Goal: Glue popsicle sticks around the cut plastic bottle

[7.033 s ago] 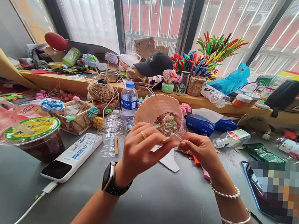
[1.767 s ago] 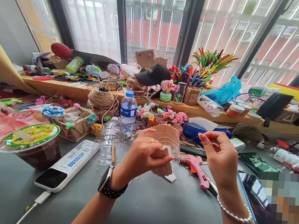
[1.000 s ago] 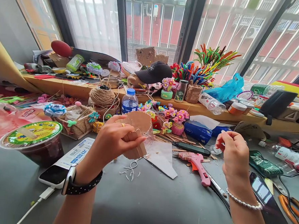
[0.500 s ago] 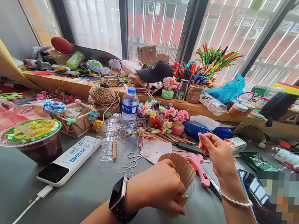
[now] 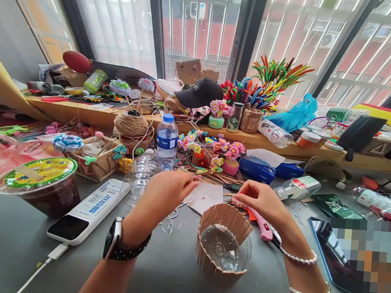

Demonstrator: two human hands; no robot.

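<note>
A round cup point(image 5: 204, 250) stands on the grey table, its clear plastic wall partly ringed with upright brown sticks; a bare stretch of plastic shows at its right. My left hand point(image 5: 161, 197) hovers left of and beyond the cup, fingers bent together toward the right. Whatever lies between those fingertips is hidden or too small to make out. Above the pink glue gun point(image 5: 262, 225), my right hand point(image 5: 262, 200) has thumb and fingers pinched together near the gun's front end. I cannot tell what is in that pinch. White paper point(image 5: 207, 198) lies between both hands.
At the left are a sealed drink cup point(image 5: 38, 189) and a white charging device point(image 5: 86, 215). A clear cut bottle point(image 5: 140, 174) and a capped water bottle point(image 5: 166, 142) stand behind my left hand. A phone point(image 5: 335, 250) lies at the right. Craft flowers point(image 5: 231, 153) line the back.
My left hand has let go of the stick-covered cup and moved up and left, uncovering it. My right hand has come down and left toward the glue gun.
</note>
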